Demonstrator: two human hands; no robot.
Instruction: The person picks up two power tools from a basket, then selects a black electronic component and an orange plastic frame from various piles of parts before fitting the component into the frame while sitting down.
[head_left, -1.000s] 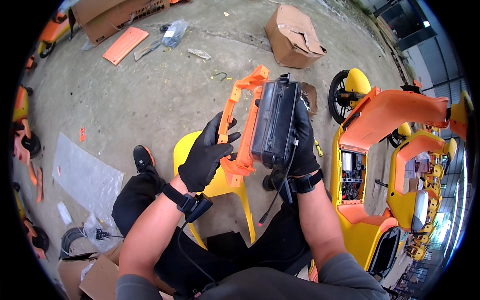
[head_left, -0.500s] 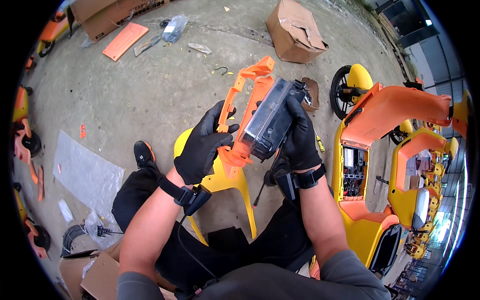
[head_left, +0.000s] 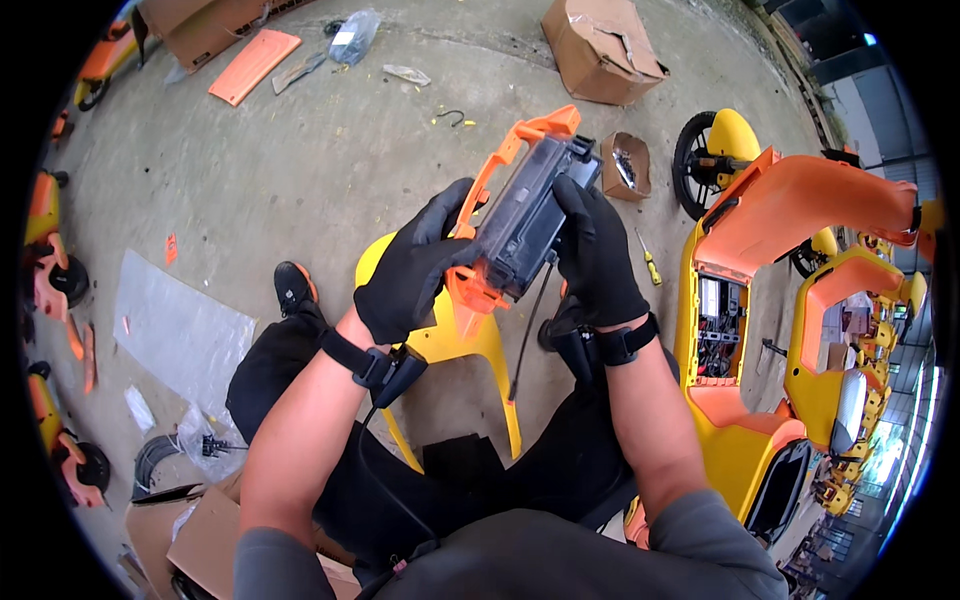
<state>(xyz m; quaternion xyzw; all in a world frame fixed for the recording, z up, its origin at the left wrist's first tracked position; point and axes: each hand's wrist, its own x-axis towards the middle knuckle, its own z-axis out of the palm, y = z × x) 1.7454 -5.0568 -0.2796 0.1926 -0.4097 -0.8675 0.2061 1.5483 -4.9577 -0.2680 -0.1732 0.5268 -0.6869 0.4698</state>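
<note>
My left hand [head_left: 412, 268], in a black glove, grips an orange plastic frame [head_left: 545, 122] by its near left side. Against that frame lies a black box-shaped unit [head_left: 525, 225] with a clear, glossy front, tilted up to the right. My right hand [head_left: 602, 262], gloved too, holds the unit along its right side; the fingers behind it are hidden. A thin black cable [head_left: 527, 340] hangs from the unit. Below my hands, between my legs, stands a yellow plastic piece [head_left: 455, 345] with two long prongs.
Right of me stands a yellow and orange scooter body [head_left: 735, 440] with an open wiring bay. A screwdriver [head_left: 651, 268], a small carton of screws [head_left: 626, 168] and a large carton [head_left: 603, 55] lie ahead. Plastic sheeting [head_left: 180, 325] covers floor at left.
The black unit has come closer against the orange frame, with my right hand shifted slightly left and up. The view has moved a little, and the small carton now shows fully.
</note>
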